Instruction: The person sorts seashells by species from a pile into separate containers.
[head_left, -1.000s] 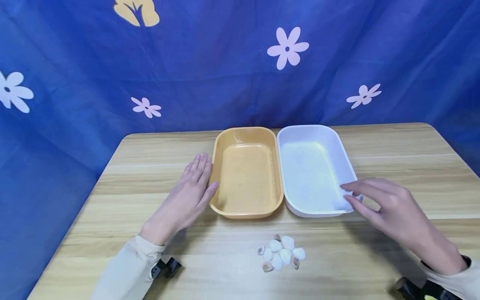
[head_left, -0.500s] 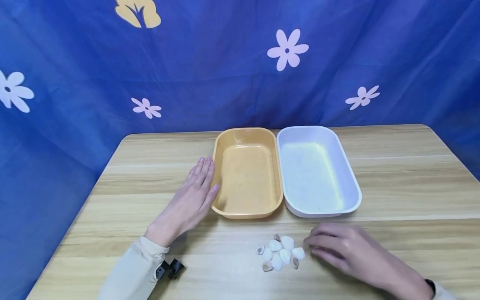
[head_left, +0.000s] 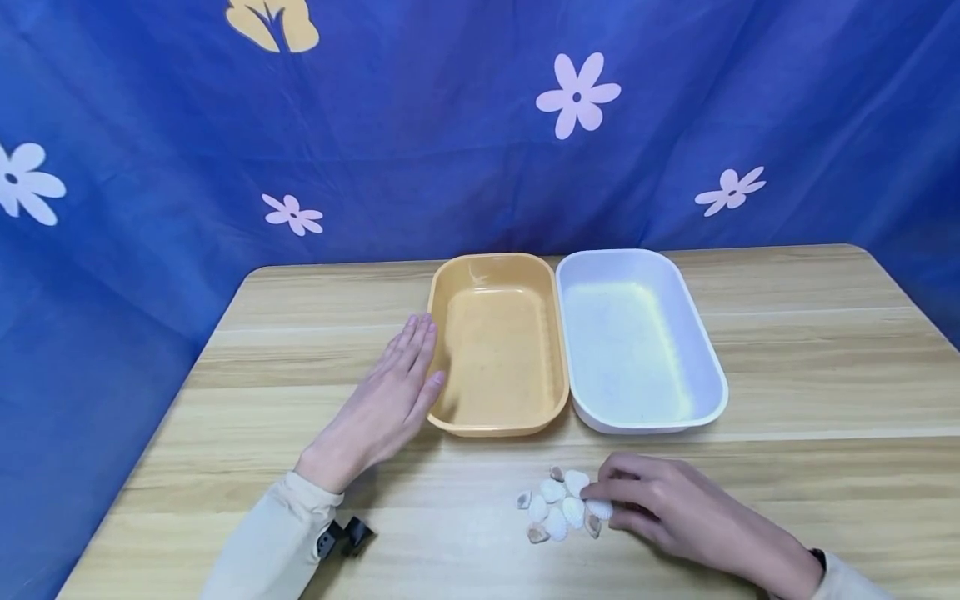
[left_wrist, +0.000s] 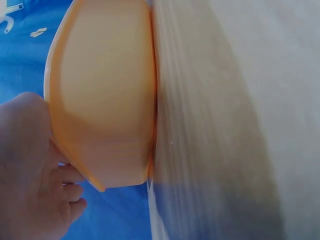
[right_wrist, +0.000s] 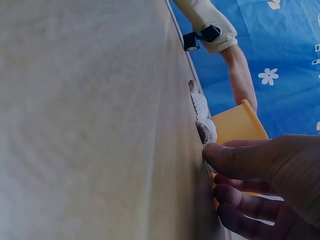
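My right hand point(head_left: 678, 510) is at the right edge of a small cluster of seashells point(head_left: 554, 523), its thumb and index finger pinching a white ribbed seashell point(head_left: 601, 509). In the right wrist view the thumb covers most of that shell, low against the table. Most shells in the cluster are white, with several smaller brown shells point(head_left: 537, 533) at its edges. My left hand point(head_left: 378, 408) lies with straight fingers along the left rim of an orange-yellow tray point(head_left: 498, 431), thumb over the edge. Against that tray's right side stands a white tray point(head_left: 648, 427).
Both trays sit at the back middle of the wood-grain table point(head_left: 817, 375), behind the shells. A blue curtain point(head_left: 420, 150) with printed flowers hangs just beyond the table's back edge. A small black camera point(head_left: 356, 533) sticks out from the left wrist.
From the white tray's front right corner, my right hand has come down and left to the shells, and its fingers have closed on one. The left hand has barely shifted at the orange-yellow tray.
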